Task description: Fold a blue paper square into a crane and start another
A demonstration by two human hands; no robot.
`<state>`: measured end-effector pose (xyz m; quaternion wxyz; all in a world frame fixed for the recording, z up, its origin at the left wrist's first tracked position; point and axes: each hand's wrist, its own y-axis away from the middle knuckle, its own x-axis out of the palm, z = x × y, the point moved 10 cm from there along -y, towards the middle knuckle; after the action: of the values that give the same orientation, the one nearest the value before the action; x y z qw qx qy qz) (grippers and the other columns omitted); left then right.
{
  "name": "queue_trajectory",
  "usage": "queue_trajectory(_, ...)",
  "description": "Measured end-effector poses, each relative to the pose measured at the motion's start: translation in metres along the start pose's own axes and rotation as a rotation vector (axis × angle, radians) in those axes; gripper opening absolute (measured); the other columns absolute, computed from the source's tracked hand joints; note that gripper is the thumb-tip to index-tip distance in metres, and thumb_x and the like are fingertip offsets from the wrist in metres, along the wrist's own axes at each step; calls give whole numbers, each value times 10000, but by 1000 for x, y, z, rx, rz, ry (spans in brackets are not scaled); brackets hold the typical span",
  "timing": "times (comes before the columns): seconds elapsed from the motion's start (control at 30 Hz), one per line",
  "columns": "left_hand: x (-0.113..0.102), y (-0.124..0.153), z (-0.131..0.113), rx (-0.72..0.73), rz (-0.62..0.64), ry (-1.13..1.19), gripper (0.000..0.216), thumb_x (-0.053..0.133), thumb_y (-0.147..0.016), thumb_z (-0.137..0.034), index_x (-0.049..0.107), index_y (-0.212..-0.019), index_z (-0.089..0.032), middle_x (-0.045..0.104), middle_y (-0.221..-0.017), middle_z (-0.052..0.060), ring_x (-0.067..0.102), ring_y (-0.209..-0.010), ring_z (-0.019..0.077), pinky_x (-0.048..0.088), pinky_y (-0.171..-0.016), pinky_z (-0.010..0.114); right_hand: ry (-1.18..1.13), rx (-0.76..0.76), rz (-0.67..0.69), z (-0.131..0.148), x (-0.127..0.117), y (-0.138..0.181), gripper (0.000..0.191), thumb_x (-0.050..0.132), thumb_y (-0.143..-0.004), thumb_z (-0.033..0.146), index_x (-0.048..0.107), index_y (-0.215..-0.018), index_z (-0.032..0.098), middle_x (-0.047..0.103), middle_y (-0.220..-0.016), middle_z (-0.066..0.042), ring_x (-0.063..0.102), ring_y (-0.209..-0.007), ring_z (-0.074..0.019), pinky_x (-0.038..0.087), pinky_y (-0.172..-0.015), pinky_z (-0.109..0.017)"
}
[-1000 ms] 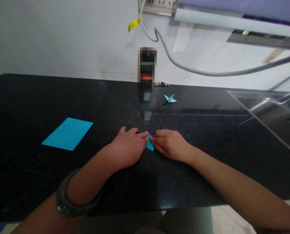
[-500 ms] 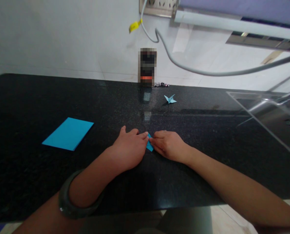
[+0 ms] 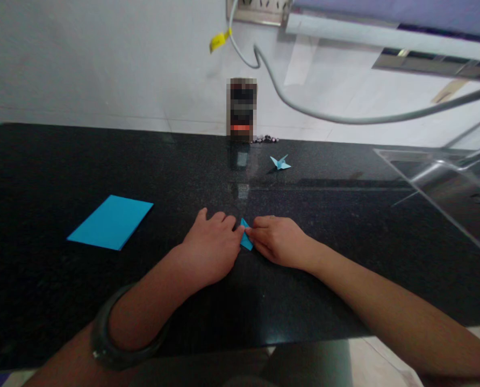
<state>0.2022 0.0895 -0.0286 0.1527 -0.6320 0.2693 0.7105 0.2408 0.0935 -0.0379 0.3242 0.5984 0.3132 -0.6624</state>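
A small piece of folded blue paper [image 3: 246,241] lies on the dark counter between my two hands, with a pointed tip on its far side. My left hand [image 3: 212,247] rests beside its left edge, fingers bent and a fingertip pressing the paper; a dark bangle [image 3: 102,338] circles that wrist. From the other side, my right hand [image 3: 280,240] has its fingers closed together on the paper's right edge. Both hands cover part of the paper, so the folds under them are hidden.
Blue paper sheets [image 3: 110,222] lie at the left of the black counter [image 3: 191,166]. Toward the back sits a folded light-blue paper crane [image 3: 280,163]. A blurred upright object [image 3: 242,110] leans at the wall, a beaded string [image 3: 267,139] beside it. At the right is a metal sink [image 3: 465,193].
My left hand's fingers have drawn back a little from the paper's tip, so more of it shows. My right hand stays nearly in place. The view has shifted slightly.
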Motion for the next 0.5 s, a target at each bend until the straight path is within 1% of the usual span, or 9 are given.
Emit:
queue_trajectory(0.13,2,0,1,-17,-12,0,411,378,-854,-226,489,-1242,-147,573,-1160,139,505,-1053,304,305,-929,570,1,10,15,0,0,-1,267,381,-890,238,625,-884,130,555,-777,-60,500,-687,-135,371,-641,-245)
queue_trajectory(0.23,4,-1,0,-18,-19,0,456,367,-852,-216,430,-1300,-162,575,-1148,133,506,-1050,304,299,-937,568,-1,9,17,0,0,-1,251,393,-883,230,622,-888,128,561,-790,-61,506,-703,-139,381,-663,-247)
queue_trajectory(0.37,4,-2,-1,-29,-16,-13,453,328,-856,-198,449,-1290,-160,571,-1134,133,505,-1039,304,296,-942,561,4,9,17,1,-1,-1,258,383,-888,232,619,-872,128,563,-792,-61,507,-701,-138,386,-669,-248)
queue_trajectory(0.5,4,-4,0,-30,-9,-14,451,322,-852,-194,465,-1279,-166,559,-1140,135,503,-1032,307,326,-919,550,16,23,20,0,0,0,266,378,-891,241,620,-875,132,567,-794,-61,507,-689,-136,383,-653,-247)
